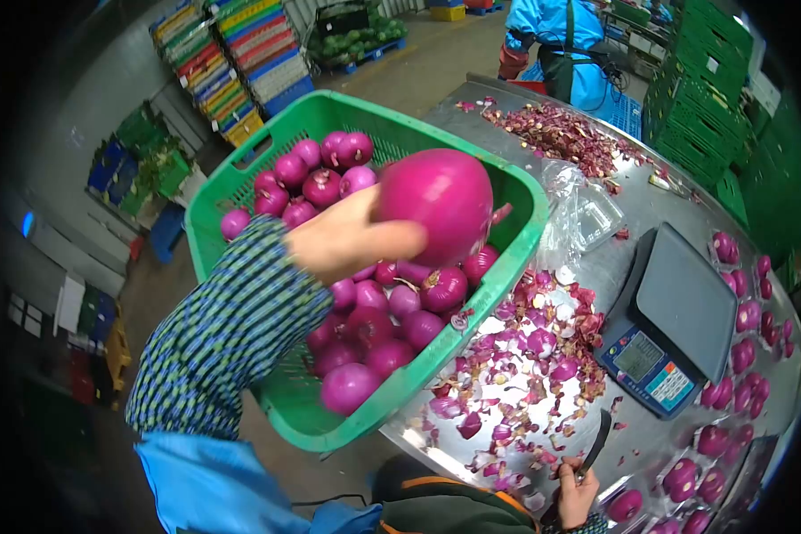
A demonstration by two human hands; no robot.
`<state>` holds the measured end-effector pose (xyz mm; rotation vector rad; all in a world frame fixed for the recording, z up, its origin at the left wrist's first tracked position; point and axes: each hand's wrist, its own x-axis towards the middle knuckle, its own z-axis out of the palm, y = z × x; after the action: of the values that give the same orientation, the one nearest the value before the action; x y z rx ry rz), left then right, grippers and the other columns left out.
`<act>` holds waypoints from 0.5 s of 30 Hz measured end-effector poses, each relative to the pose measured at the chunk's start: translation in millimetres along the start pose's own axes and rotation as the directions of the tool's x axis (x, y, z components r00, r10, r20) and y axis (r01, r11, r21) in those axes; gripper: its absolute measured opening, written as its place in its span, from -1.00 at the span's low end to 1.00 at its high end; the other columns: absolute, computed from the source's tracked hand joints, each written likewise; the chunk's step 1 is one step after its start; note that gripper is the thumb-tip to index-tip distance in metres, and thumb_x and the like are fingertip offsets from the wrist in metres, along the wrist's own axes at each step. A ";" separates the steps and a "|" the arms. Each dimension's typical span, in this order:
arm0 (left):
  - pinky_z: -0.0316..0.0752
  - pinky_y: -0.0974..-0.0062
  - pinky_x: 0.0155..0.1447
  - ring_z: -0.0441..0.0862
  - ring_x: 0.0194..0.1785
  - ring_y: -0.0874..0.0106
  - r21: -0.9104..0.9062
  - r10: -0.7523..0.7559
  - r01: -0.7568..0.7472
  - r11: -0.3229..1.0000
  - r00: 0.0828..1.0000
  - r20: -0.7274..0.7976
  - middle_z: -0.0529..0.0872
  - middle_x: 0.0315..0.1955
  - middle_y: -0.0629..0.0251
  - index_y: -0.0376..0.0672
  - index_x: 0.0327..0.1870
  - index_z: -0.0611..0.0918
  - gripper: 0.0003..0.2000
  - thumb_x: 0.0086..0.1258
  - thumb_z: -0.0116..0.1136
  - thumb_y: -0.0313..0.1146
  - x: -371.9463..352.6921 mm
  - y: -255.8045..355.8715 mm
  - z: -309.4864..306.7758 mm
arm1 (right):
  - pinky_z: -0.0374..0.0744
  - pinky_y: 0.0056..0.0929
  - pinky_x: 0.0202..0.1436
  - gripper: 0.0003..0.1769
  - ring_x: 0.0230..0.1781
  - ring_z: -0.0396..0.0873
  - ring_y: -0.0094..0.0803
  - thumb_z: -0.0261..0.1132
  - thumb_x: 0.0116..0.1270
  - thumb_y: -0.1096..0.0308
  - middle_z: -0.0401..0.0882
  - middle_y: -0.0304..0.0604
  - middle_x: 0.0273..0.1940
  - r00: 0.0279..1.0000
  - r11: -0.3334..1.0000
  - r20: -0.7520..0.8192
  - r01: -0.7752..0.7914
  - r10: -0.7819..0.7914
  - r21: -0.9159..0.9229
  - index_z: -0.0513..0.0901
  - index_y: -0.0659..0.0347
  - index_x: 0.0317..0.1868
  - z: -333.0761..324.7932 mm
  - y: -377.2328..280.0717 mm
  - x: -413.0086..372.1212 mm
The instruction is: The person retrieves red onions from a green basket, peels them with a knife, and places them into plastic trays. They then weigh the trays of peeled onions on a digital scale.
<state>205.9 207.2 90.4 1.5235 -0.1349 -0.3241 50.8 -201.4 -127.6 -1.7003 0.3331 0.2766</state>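
Observation:
My left hand [351, 233] is closed around a large peeled red onion [438, 203], held up close to the camera above a green plastic basket [472, 334]. Below it in the basket lie many red onions [369, 327], some partly hidden by my hand and sleeve. At the bottom, over the table's near edge, my right hand [578, 495] grips a small knife [600, 438], its dark curved blade pointing up and away. Loose onion skins [521, 392] are scattered on the metal table just beyond the knife.
A digital scale [672, 311] stands on the metal table [636, 458], right of a clear plastic tray [596, 218]. Packed red onions [681, 481] line the right side. More skins [561, 138] lie at the back, near a person in blue [578, 44]. Green crates [699, 98] are stacked behind.

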 end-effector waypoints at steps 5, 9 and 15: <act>0.09 0.23 0.41 0.20 0.36 0.24 -0.291 0.120 -0.092 0.952 0.990 0.078 0.16 0.32 0.09 -0.17 0.41 -0.04 0.00 0.00 0.41 -0.17 -81.4 2.6 104.2 | 0.47 -0.60 -0.33 -0.82 -0.41 0.54 -0.51 0.12 0.34 0.45 0.62 -0.12 -0.42 0.975 0.979 0.164 0.127 -0.153 0.157 0.50 0.40 -0.12 22.0 -43.0 -5.4; 0.15 -0.09 0.35 0.22 0.35 0.11 -0.801 -0.262 0.277 0.530 0.952 0.156 0.13 0.35 0.14 -0.08 0.43 -0.13 0.10 -0.04 0.46 -0.10 -122.8 -71.2 201.3 | 0.52 -0.54 -0.31 -0.73 -0.41 0.58 -0.47 0.10 0.31 0.53 0.65 -0.05 -0.36 0.833 0.891 0.315 0.422 -0.454 0.168 0.49 0.42 0.01 12.7 -69.8 -23.9; 0.20 0.16 0.36 0.19 0.36 0.17 -0.810 -0.277 0.281 0.514 0.949 0.153 0.19 0.30 0.11 -0.13 0.40 -0.02 0.01 -0.03 0.44 -0.18 -144.7 -130.3 257.4 | 0.39 -0.41 -0.57 -0.40 -0.63 0.44 -0.38 0.33 -0.19 0.50 0.40 -0.24 -0.61 0.474 0.432 0.550 0.876 -0.687 -0.215 0.58 0.20 0.03 -33.0 -92.5 -38.4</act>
<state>-21.5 1.0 -9.5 0.5685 0.2551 -0.5572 49.4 -218.7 -23.6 -2.0304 -0.9647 -0.0578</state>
